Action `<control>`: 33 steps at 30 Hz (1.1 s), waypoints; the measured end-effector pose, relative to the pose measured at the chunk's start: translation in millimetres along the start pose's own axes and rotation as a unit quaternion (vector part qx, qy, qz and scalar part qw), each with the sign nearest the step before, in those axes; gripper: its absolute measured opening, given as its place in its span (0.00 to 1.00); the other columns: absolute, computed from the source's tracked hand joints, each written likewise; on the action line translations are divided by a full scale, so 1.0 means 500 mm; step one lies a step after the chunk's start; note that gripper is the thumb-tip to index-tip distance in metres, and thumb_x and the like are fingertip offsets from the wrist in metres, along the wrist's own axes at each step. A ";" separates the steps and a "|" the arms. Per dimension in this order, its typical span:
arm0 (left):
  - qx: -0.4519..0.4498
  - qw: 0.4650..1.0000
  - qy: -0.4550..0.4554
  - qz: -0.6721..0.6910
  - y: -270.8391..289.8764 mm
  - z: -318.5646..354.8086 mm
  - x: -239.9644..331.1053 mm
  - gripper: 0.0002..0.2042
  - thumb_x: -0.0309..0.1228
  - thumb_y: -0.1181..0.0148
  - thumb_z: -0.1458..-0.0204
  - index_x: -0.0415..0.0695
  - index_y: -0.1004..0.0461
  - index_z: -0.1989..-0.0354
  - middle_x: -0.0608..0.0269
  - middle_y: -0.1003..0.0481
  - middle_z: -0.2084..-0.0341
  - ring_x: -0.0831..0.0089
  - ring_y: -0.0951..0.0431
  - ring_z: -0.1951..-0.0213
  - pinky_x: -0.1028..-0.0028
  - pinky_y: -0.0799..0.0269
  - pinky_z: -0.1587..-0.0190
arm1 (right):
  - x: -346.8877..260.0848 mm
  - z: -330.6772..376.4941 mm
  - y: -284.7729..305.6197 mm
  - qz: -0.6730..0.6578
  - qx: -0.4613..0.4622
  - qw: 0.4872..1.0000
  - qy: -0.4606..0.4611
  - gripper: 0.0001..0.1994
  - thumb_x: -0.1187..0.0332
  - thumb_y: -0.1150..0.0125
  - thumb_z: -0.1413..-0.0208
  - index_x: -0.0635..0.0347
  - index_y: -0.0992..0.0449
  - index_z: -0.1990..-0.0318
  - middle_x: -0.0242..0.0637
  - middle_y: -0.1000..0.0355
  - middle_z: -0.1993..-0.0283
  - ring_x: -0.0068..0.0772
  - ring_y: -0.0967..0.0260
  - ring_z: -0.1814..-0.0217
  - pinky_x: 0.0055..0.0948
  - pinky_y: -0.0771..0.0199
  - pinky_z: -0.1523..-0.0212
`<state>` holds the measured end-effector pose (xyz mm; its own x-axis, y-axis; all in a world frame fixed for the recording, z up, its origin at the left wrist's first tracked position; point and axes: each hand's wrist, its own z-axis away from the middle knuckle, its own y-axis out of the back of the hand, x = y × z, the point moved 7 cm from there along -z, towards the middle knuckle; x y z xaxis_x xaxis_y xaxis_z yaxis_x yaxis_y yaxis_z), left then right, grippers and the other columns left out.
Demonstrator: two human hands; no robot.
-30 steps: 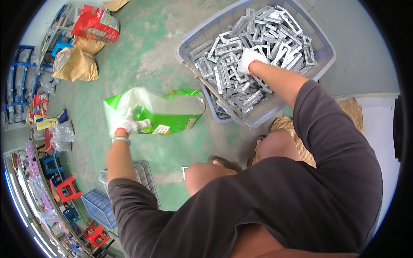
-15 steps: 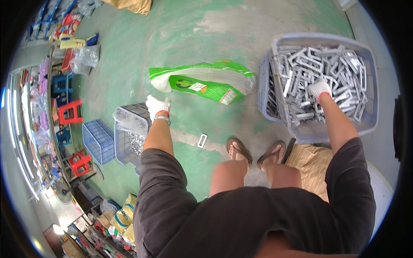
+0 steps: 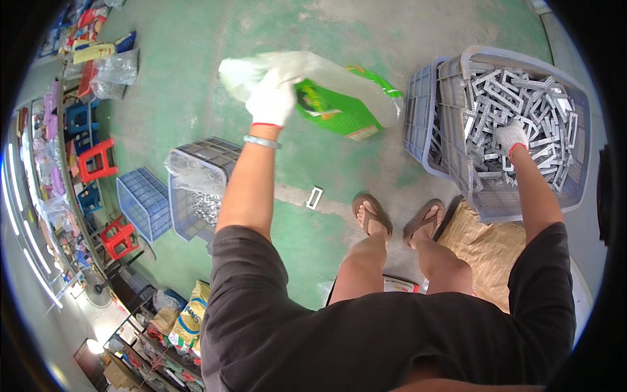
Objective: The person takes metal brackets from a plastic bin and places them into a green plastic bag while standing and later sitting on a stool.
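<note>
Head view, looking straight down: I see my own dark shirt filling the lower half, bare legs and sandalled feet on a green floor [image 3: 196, 85].

My left hand [image 3: 271, 98], in a white glove with a red cuff, is raised toward 11 o'clock. Its fingers are closed on the pale upper edge of a green and white sack [image 3: 326, 95], which hangs slack and stretches right toward 1 o'clock. The sack carries a dark oval label on its green side.

My right hand [image 3: 511, 137], also gloved, is down in a grey crate [image 3: 575, 189] at 2 o'clock. The hand rests among a heap of silver metal brackets [image 3: 522, 91]. I cannot tell whether its fingers are curled round any.

I judge the step to be picking brackets from the crate with the sack held ready. The next move calls for a firm grip on a handful and the sack mouth held open.

At 9 o'clock stands a smaller basket [image 3: 196, 176] lined with clear plastic, holding small shiny parts, with a blue basket [image 3: 140, 202] beside it. One loose bracket [image 3: 314, 197] lies on the floor at centre. A tan sack [image 3: 483, 248] lies flat by my right foot. Yellow and tan bags [image 3: 186, 317] sit at 7 o'clock.
</note>
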<state>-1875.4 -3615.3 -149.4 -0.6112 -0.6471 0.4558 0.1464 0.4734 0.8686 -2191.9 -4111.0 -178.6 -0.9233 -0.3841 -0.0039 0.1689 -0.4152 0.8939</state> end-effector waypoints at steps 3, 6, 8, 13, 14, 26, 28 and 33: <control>-0.115 0.985 -0.125 0.012 0.050 -0.072 0.392 0.10 0.35 0.38 0.61 0.51 0.17 0.69 0.56 0.21 0.77 0.58 0.19 0.74 0.60 0.23 0.72 | 0.137 -0.159 -0.138 0.153 -0.043 0.986 0.043 0.25 0.65 0.42 0.56 0.68 0.26 0.48 0.60 0.27 0.48 0.52 0.27 0.43 0.42 0.27 0.43; -0.392 0.909 -0.117 -0.077 -0.039 0.061 0.666 0.07 0.35 0.43 0.52 0.48 0.20 0.72 0.56 0.21 0.75 0.57 0.18 0.74 0.56 0.26 0.77 | 0.018 -0.054 -0.020 0.103 -0.041 0.993 0.046 0.24 0.64 0.40 0.61 0.68 0.23 0.54 0.61 0.26 0.51 0.53 0.25 0.46 0.44 0.26 0.46; -0.481 0.875 -0.047 -0.027 -0.072 0.102 0.736 0.10 0.38 0.47 0.46 0.49 0.21 0.67 0.58 0.21 0.66 0.56 0.18 0.67 0.55 0.25 0.74 | 0.010 -0.045 -0.014 0.059 -0.035 0.996 0.053 0.24 0.64 0.40 0.61 0.68 0.23 0.54 0.61 0.25 0.52 0.53 0.25 0.47 0.43 0.26 0.47; -0.391 0.920 0.016 0.007 -0.050 0.103 0.745 0.15 0.46 0.45 0.46 0.48 0.22 0.64 0.58 0.23 0.56 0.57 0.20 0.59 0.61 0.23 0.63 | 0.016 -0.019 0.000 0.020 -0.103 0.994 0.030 0.25 0.61 0.42 0.54 0.62 0.27 0.47 0.55 0.26 0.48 0.51 0.28 0.43 0.40 0.29 0.43; -0.242 0.970 -0.012 0.018 -0.010 0.099 0.706 0.12 0.42 0.45 0.44 0.50 0.22 0.60 0.57 0.23 0.61 0.55 0.21 0.63 0.60 0.24 0.65 | 0.028 -0.012 0.007 0.005 -0.106 0.994 0.027 0.25 0.60 0.42 0.54 0.62 0.27 0.48 0.56 0.26 0.48 0.52 0.28 0.43 0.40 0.29 0.43; 0.061 0.530 0.690 0.489 -0.077 0.009 0.245 0.32 0.56 0.49 0.41 0.38 0.33 0.42 0.46 0.26 0.49 0.47 0.25 0.50 0.48 0.27 0.50 | 0.141 0.009 0.071 -0.114 -0.061 0.991 0.032 0.31 0.60 0.40 0.58 0.63 0.30 0.43 0.55 0.23 0.55 0.53 0.25 0.52 0.37 0.27 0.49; 0.074 0.505 0.667 0.543 -0.095 0.049 0.221 0.18 0.43 0.55 0.36 0.39 0.29 0.54 0.50 0.23 0.61 0.55 0.21 0.62 0.49 0.25 0.55 | 0.181 0.018 0.058 -0.179 -0.083 0.980 -0.002 0.31 0.63 0.41 0.59 0.66 0.30 0.43 0.57 0.23 0.56 0.52 0.25 0.52 0.35 0.27 0.49; 0.046 0.581 0.704 0.406 -0.036 0.240 0.163 0.12 0.37 0.54 0.39 0.41 0.30 0.62 0.57 0.28 0.82 0.66 0.34 0.89 0.62 0.29 0.80 | 0.167 0.118 0.131 -0.370 -0.112 0.922 -0.015 0.31 0.74 0.42 0.64 0.71 0.31 0.45 0.49 0.24 0.62 0.40 0.25 0.64 0.30 0.25 0.63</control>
<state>-2021.1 -3604.6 -151.1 0.8821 -0.0045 0.4711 -0.1401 0.9522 0.2715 -2278.3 -4121.8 -93.8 -0.8227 0.0946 -0.5606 -0.4475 -0.7158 0.5360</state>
